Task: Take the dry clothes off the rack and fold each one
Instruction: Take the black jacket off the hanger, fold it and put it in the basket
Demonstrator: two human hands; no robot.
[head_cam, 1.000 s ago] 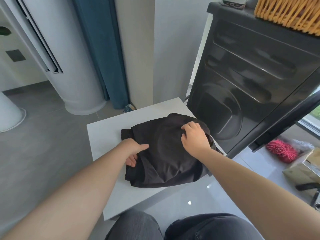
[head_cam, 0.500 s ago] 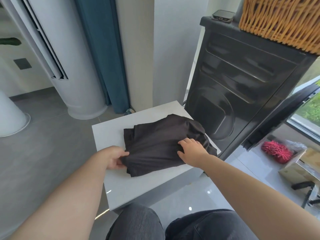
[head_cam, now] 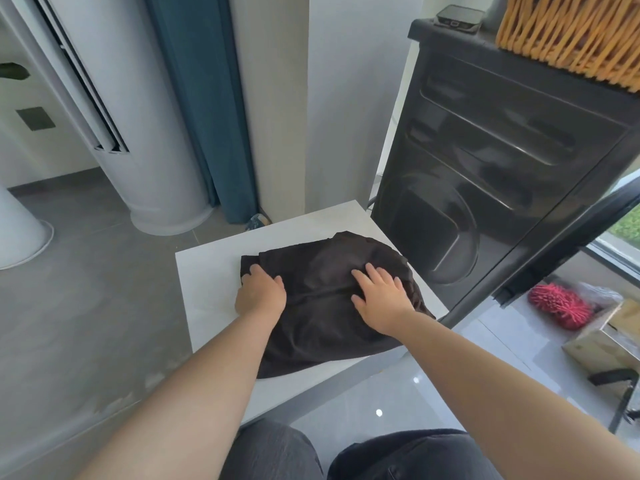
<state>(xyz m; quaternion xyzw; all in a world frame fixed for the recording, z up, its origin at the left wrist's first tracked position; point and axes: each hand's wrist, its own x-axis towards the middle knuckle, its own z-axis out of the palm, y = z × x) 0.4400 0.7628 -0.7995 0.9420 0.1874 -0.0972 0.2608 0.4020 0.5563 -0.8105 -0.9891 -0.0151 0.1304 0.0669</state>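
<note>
A dark front-loading washing machine (head_cam: 485, 185) fills the right side of the view, standing just beside the right edge of the worktop. Off to the left on the grey floor stands a tall white cylindrical unit (head_cam: 138, 133), and next to it hangs a blue curtain (head_cam: 204, 109), beyond the worktop's far edge.

The white worktop (head_cam: 207, 271) sits in the middle, in front of the person's knees. The dark garment (head_cam: 322, 327) lies on it as a folded, somewhat puffy bundle. It covers the middle and right of the surface, its right side reaches the right edge, and its near corner lies close to the near edge.

A woven wicker basket (head_cam: 571, 32) stands on top of the washing machine.

The left hand (head_cam: 261, 294) rests palm down on the garment's left edge, towards the worktop's left side. It is released, with the fingers only lightly bent on the cloth. The right hand (head_cam: 379, 292) lies flat on the right part of the garment, fingers spread and straight, pressing the fabric down and gripping nothing.

A red spiky item (head_cam: 557, 306) lies on the floor beyond the worktop's right edge, past the machine. A small dark device (head_cam: 457, 16) sits on the machine's top beside the basket.
</note>
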